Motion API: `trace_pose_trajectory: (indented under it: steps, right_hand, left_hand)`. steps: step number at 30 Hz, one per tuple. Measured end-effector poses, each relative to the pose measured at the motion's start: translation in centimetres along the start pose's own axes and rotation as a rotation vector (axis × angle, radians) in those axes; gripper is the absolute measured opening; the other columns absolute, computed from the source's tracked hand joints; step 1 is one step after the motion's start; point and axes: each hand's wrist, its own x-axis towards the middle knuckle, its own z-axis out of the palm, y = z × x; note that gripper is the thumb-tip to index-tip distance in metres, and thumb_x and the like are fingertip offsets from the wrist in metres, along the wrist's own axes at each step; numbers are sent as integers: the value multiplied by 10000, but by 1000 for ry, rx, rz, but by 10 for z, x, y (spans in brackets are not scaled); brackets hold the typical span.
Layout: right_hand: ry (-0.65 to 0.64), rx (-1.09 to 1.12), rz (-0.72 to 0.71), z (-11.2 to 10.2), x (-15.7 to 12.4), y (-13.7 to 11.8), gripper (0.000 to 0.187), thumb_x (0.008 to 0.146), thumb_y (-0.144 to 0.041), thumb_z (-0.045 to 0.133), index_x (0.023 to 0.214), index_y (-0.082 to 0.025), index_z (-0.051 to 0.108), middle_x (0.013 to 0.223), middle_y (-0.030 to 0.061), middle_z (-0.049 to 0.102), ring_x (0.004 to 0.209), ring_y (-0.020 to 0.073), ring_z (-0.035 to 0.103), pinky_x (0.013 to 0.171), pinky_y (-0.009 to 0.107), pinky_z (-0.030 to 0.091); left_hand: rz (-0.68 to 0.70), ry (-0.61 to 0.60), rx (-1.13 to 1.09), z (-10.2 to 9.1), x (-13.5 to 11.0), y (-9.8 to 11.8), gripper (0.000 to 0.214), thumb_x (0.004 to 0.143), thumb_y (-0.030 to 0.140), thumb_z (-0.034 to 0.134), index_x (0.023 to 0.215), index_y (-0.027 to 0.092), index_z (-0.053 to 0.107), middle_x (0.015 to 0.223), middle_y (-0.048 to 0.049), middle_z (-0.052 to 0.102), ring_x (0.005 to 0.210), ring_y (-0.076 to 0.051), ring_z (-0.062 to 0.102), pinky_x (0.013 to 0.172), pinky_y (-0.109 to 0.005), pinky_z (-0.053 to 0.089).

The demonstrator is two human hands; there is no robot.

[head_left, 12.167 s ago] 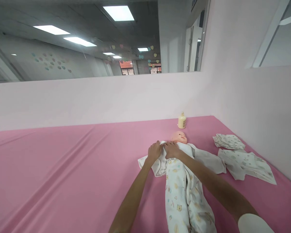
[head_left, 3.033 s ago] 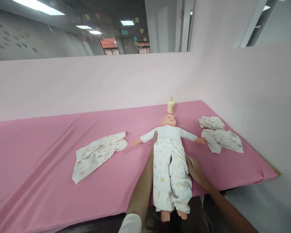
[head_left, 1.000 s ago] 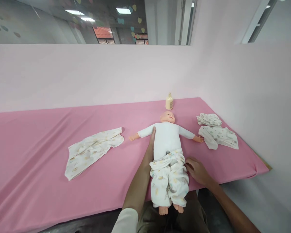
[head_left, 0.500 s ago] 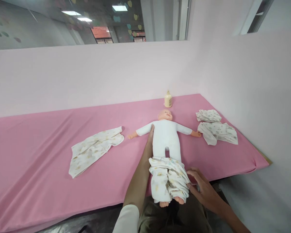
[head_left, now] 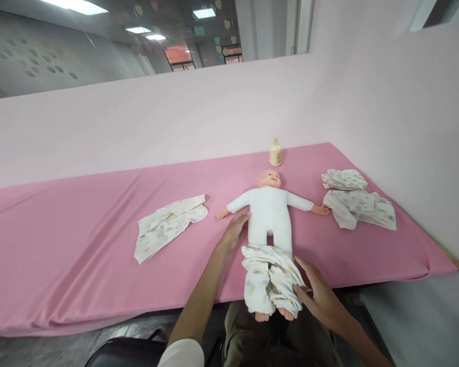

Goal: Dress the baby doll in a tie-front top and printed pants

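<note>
A baby doll [head_left: 270,214] with a white cloth body lies on its back, arms spread, its feet past the table's near edge. Patterned white baby trousers [head_left: 257,288] are bunched around its legs, below the crotch, with the toes showing at the bottom. My left hand [head_left: 236,229] rests against the doll's side at the waist, fingers stretched out, some fingertips hidden by the body. At the right side of the trousers, my right hand [head_left: 318,293] has thumb and fingers apart, touching the fabric without a visible grip.
A patterned baby top [head_left: 170,224] lies flat to the left. Two folded patterned cloths [head_left: 344,179] [head_left: 361,209] lie right, near the doll's hand. A cream pump bottle [head_left: 276,154] stands behind the head, by the wall. A pink sheet [head_left: 80,255] covers the table.
My left hand has slid from the doll's armpit down to its waist. My right hand stays beside the trousers, which look much the same. The view has shifted, moving everything slightly rightward.
</note>
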Motion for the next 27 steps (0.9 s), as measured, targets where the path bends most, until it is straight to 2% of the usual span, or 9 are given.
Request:
trace_pose_trajectory:
  steps: [2, 4, 9, 12, 15, 17, 19, 24, 27]
  right_hand:
    - [-6, 36, 14, -3, -1, -1, 610, 890, -381, 515, 1465, -257, 356, 1451, 116, 458, 1356, 263, 416, 1095, 472, 400]
    - [-49, 77, 13, -6, -4, -2, 694, 835, -356, 590, 1476, -273, 337, 1470, 116, 428, 1364, 283, 401, 1103, 493, 380]
    - [-167, 30, -28, 0, -12, -1, 1142, 568, -318, 789, 1533, -335, 179, 1528, 103, 323, 1409, 375, 291, 1125, 555, 316]
    - [-110, -49, -6, 14, -14, 4, 1213, 513, -326, 807, 1526, -410, 145, 1522, 76, 331, 1408, 401, 288, 1127, 565, 309]
    - [-55, -74, 13, 26, -14, 9, 1241, 477, -318, 811, 1513, -429, 137, 1460, 87, 406, 1368, 423, 357, 1107, 557, 345]
    - [-28, -76, 16, 28, -13, 10, 1217, 475, -317, 801, 1502, -418, 156, 1407, 91, 461, 1339, 431, 400, 1095, 545, 366]
    - [-14, -69, 15, 28, -13, 9, 1158, 469, -317, 799, 1470, -431, 228, 1372, 77, 500, 1312, 429, 437, 1080, 522, 395]
    - [-23, -27, 58, 19, -12, -9, 881, 466, -334, 798, 1291, -392, 496, 1242, 62, 599, 1174, 414, 563, 976, 509, 486]
    - [-30, 9, 113, 12, -14, -24, 640, 554, -391, 756, 1170, -313, 599, 1148, 78, 658, 1088, 386, 614, 922, 504, 516]
  left_hand:
    - [-35, 34, 20, -7, -23, -5, 418, 831, 548, 620, 996, 166, 580, 1002, -76, 652, 917, -201, 606, 876, -347, 463]
    - [-13, -4, 150, -13, -51, -10, 375, 853, 552, 584, 960, 193, 552, 1008, -50, 608, 919, -181, 569, 843, -311, 451]
    - [77, -200, 414, -12, -102, -21, 411, 826, 576, 601, 992, 210, 514, 979, -36, 529, 920, -190, 511, 823, -307, 452]
    - [154, -213, 637, -8, -120, -30, 623, 674, 646, 720, 1080, 213, 533, 1131, -81, 533, 1075, -271, 508, 939, -399, 455]
    - [322, -198, 843, -4, -140, -45, 1049, 501, 703, 788, 1356, 230, 408, 1366, -152, 435, 1289, -370, 399, 1049, -512, 407]
    - [456, -190, 961, -1, -153, -57, 1284, 429, 739, 787, 1472, 216, 252, 1448, -207, 349, 1357, -419, 326, 1059, -572, 392]
    - [564, -143, 1048, 5, -161, -68, 1361, 438, 740, 783, 1514, 200, 149, 1468, -244, 315, 1377, -445, 300, 1049, -608, 393]
    - [781, 92, 1038, 23, -162, -81, 980, 698, 549, 747, 1454, 185, 241, 1384, -206, 437, 1332, -377, 415, 1064, -584, 403]
    - [773, 168, 976, 30, -164, -84, 819, 703, 467, 754, 1358, 173, 360, 1305, -183, 518, 1262, -344, 492, 1006, -538, 475]
